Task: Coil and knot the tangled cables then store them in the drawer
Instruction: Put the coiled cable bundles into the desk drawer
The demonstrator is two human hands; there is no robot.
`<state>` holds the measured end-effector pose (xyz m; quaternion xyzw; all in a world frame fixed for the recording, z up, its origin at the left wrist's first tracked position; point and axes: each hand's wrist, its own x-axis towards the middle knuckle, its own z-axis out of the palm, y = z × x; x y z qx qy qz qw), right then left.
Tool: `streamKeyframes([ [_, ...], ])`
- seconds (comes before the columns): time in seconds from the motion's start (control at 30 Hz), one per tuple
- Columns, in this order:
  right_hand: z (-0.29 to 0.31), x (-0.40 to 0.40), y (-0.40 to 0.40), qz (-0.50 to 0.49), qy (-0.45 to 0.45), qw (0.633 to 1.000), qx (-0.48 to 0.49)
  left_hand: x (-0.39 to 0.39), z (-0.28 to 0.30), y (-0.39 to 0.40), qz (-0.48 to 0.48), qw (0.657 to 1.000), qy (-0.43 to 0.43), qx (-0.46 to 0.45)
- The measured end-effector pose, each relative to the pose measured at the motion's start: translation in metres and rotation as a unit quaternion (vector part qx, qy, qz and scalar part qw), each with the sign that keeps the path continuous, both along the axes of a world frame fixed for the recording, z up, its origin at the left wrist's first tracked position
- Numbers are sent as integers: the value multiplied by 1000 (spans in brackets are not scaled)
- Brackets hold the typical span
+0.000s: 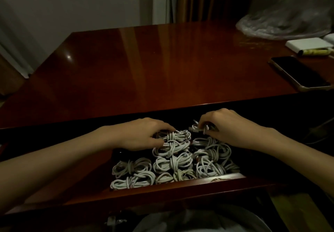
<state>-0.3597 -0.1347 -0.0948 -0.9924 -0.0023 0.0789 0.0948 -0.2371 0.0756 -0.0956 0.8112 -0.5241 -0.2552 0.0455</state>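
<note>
White cables (173, 161), each coiled and knotted into a bundle, lie packed in rows inside the open drawer (180, 189) of a glossy wooden desk (144, 65). The left hand (142, 135) curls its fingers over a bundle (174, 135) at the back of the rows, gripping it. The right hand (221, 126) pinches another bundle (197, 128) in the drawer's far corner. At the desk's right end rest a dark phone (298, 72), a white box (309, 44) and a clear plastic bag (282, 26).
</note>
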Motion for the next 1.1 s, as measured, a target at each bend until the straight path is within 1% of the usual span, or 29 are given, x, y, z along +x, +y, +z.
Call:
streamKeyframes([
  [0.2,0,-1,-2,15,4,999,43,3,0,3,26,999,27,11],
  [0.43,5,3,1,24,-15,999,42,6,1,10,29,999,-5,17],
  [0.63,0,7,14,47,38,998,34,4,6,19,31,999,-3,17],
  [0.93,6,13,20,53,62,996,26,0,9,21,35,999,5,8],
  [1.1,20,19,29,69,40,996,34,0,17,23,41,999,-12,-1],
])
